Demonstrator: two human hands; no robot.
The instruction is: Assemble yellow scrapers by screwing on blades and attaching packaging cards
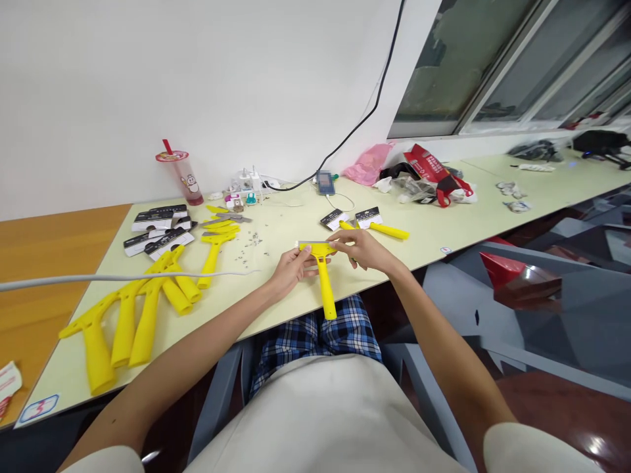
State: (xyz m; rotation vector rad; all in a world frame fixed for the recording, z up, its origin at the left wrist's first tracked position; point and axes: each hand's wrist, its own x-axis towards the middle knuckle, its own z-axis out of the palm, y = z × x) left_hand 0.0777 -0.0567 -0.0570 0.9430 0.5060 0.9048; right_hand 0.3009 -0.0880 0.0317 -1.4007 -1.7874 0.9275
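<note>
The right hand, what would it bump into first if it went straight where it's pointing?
Most likely the yellow scraper. The right hand points at the right end of its head and seems to touch it, though depth is hard to judge. Beyond that comes the left hand.

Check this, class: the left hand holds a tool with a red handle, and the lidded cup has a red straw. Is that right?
Not quite: the handle is yellow, not red, as the head view shows. The left hand does hold the tool, and the lidded cup has a red straw.
</note>
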